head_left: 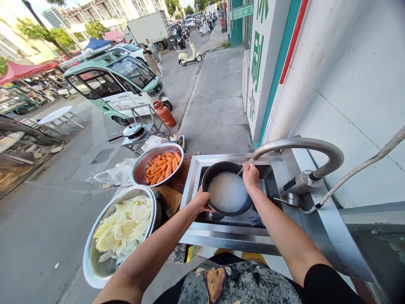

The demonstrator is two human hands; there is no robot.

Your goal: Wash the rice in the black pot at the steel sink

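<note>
my left hand (200, 201) grips the near-left rim of the round black pot of cloudy white water (227, 191), fingers curled on it. my right hand (250, 175) is at the far-right rim under the curved steel tap (299, 145), fingers bunched; can't tell what they pinch. pot sits inside the stainless sink (193, 179). i'd keep it level, left grip firm, so nothing slops. left of sink: steel bowl of orange carrot slices (161, 164), steel bowl of pale cabbage (122, 230).

Large green Chinese characters on the white wall sign (257, 55), one reading 刷. Small white characters on the green signboard (242, 12) above, too small to read.
</note>
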